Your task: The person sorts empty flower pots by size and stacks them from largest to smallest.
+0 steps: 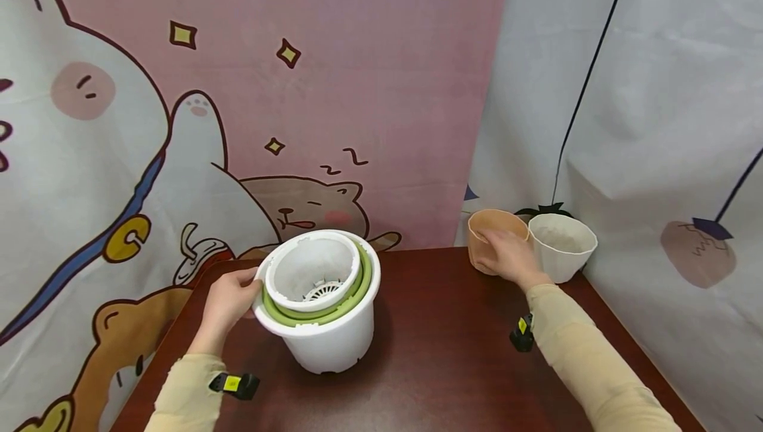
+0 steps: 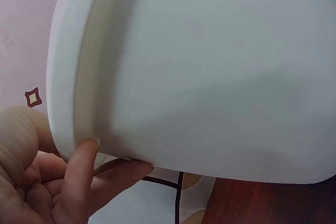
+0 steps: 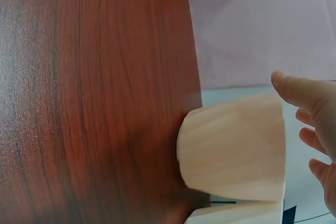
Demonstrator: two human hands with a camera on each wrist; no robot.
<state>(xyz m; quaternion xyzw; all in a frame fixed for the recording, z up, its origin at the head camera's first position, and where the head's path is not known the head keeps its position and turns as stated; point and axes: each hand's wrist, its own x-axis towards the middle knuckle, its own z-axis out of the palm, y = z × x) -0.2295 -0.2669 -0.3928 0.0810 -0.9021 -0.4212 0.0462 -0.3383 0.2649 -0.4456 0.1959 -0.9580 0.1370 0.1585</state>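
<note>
My left hand (image 1: 229, 299) grips the rim of a large white flowerpot (image 1: 334, 349) at its left side. In the left wrist view, thumb and fingers (image 2: 81, 177) are at the rim, and the pot's smooth wall fills most of the picture. Nested inside it are a green-rimmed pot (image 1: 352, 301) and a smaller white pot (image 1: 280, 273) with a slotted bottom. My right hand (image 1: 509, 256) is over the mouth of a peach flowerpot (image 1: 479, 253) at the back right. From the right wrist, its thumb (image 3: 294, 88) shows at that pot's rim, the fingers apart and loosely bent.
A cream flowerpot (image 1: 560, 263) stands right beside the peach one, near the table's back right corner. The dark red-brown table (image 1: 441, 352) ends at a pink cartoon cloth (image 1: 387, 87) behind and a pale cloth (image 1: 656, 120) on the right.
</note>
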